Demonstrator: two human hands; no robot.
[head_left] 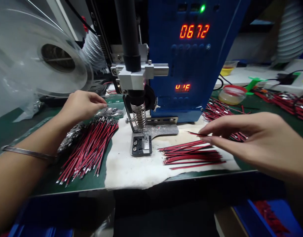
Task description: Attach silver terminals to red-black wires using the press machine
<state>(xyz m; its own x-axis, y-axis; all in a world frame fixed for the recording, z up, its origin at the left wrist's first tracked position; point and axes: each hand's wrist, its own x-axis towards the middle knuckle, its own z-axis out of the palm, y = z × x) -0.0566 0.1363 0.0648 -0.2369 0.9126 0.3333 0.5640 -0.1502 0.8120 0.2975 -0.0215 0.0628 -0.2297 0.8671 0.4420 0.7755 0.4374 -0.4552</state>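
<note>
My right hand (250,138) pinches a thin red-and-black wire (194,133) between thumb and fingertips; the wire's free end points left toward the machine. Below it, a row of cut red-and-black wires (191,154) lies on a cream cloth (126,174). Over a heap of small shiny metal parts (110,112), my left hand (83,105) has thumb and forefinger closed together; anything between them is too small to name. A bundle of wires with metal ends (89,148) lies beneath that forearm. Between my hands stands a soldering head (139,115) above a small black fixture (141,145).
A blue machine housing (183,65) with lit red digits rises behind the soldering head. Left is a large clear reel (60,59). More wires (220,107) and a red-rimmed tub (232,94) sit behind my right hand. The green table's front edge (191,177) runs below.
</note>
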